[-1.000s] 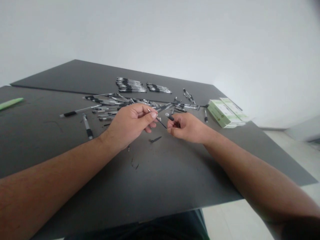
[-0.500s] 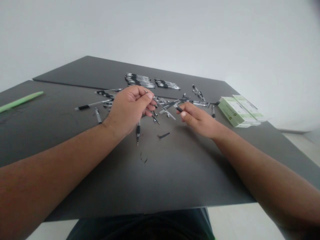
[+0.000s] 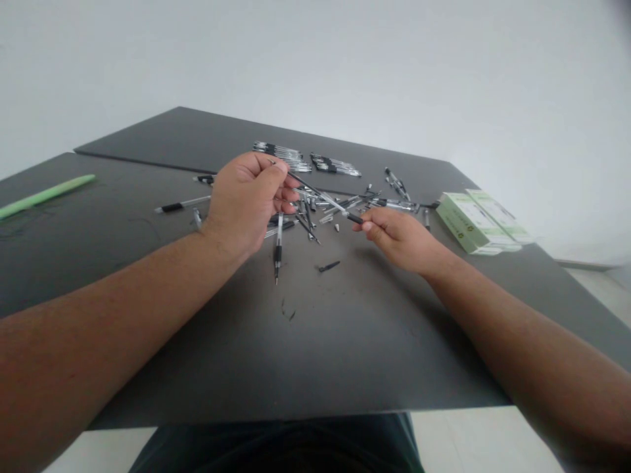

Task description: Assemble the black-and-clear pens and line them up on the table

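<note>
Between thumb and fingers, my left hand [image 3: 251, 197] pinches the upper end of a thin dark pen refill [image 3: 308, 186], which slants down to the right. My right hand [image 3: 394, 233] is closed on the black grip of a clear pen barrel [image 3: 352, 217]. The refill's lower end meets the barrel, and part of it seems to be inside. Beneath and behind the hands is a loose heap of pen parts [image 3: 308, 220]. One pen with a black grip [image 3: 279, 253] lies tip toward me, near my left hand.
Rows of pens [image 3: 335, 165] lie at the back of the dark table [image 3: 315, 355]. Green and white boxes [image 3: 473, 223] stand at the right, a long green object [image 3: 49, 196] lies at the left. A small black piece [image 3: 328, 267] is in front of the heap.
The refill and the barrel, apart before, now meet end to end. My left hand has moved slightly up and left, my right hand slightly right. The view has shifted a little.
</note>
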Demonstrator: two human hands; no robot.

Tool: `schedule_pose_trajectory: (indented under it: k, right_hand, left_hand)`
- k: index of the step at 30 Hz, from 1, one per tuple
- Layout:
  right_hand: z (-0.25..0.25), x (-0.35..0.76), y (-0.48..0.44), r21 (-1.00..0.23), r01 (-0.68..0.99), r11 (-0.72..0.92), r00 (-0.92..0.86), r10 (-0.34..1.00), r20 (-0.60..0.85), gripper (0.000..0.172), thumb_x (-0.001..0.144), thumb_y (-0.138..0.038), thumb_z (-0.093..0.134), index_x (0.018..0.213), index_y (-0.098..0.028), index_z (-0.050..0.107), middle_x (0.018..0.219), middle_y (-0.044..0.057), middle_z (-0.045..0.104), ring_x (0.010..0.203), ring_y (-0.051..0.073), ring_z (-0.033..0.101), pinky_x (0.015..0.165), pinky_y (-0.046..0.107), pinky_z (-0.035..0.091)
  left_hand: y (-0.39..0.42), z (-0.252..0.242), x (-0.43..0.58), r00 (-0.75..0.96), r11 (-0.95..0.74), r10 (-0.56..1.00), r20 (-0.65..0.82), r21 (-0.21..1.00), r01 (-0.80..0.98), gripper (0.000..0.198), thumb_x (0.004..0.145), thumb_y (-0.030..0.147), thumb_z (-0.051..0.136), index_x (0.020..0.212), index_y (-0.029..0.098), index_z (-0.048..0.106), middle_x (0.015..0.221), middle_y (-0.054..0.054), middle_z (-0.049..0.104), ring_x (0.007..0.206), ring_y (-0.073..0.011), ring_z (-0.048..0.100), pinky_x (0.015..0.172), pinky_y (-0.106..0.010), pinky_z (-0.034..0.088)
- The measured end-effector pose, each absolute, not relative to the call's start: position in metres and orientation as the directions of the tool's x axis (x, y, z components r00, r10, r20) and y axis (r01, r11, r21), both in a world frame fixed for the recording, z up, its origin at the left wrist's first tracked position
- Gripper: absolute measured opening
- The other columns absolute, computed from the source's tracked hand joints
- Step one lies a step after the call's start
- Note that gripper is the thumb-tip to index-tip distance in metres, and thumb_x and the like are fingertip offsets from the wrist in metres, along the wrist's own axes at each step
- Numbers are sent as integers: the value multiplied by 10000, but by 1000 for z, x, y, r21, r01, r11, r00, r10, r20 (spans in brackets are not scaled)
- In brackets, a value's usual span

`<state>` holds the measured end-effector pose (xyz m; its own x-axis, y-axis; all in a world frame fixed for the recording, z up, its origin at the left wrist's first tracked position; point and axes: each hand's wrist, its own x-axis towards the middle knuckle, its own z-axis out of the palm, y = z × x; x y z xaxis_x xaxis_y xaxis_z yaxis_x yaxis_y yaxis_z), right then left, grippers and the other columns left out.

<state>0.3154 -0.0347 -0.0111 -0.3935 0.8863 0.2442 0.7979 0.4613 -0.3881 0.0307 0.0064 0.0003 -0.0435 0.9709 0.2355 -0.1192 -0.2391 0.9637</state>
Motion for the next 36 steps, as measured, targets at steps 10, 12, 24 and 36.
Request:
schedule_pose_trajectory:
  k: [10,12,24,36]
  right_hand:
    - [-9,315,-37,-398,805,440,-374,897,235,358,1142,-463,493,1065,-242,764,1028,104,816,926,275,722,898,367,531]
    - [-9,315,-36,-392,802,450,-384,892,238,358,1141,-454,492,1072,-238,769,1027,105,816,929,274,724,898,365,529]
    - [-14,317,-34,-378,764,523,-430,849,307,339,1150,-413,501,1044,-224,761,993,103,807,904,272,727,873,377,531]
    - [-15,315,-34,-373,789,488,-391,868,307,274,1123,-405,531,1001,-239,712,943,79,782,860,261,694,802,367,480]
  left_hand:
    - [5,-2,31,-49,-270,963,266,959,-89,162,986,386,765,956,260,667,920,-49,808,753,-183,755,615,-310,636]
    - [6,-3,31,-50,-265,964,261,961,-77,176,990,409,759,964,261,667,934,-59,816,770,-191,766,625,-312,644]
    - [3,1,36,-76,-237,971,228,960,-151,147,1000,317,764,908,241,677,858,-41,788,658,-140,709,532,-215,590]
    - [1,-16,37,66,-306,948,311,949,-73,119,988,308,785,960,202,739,917,-63,858,668,-136,750,562,-224,613]
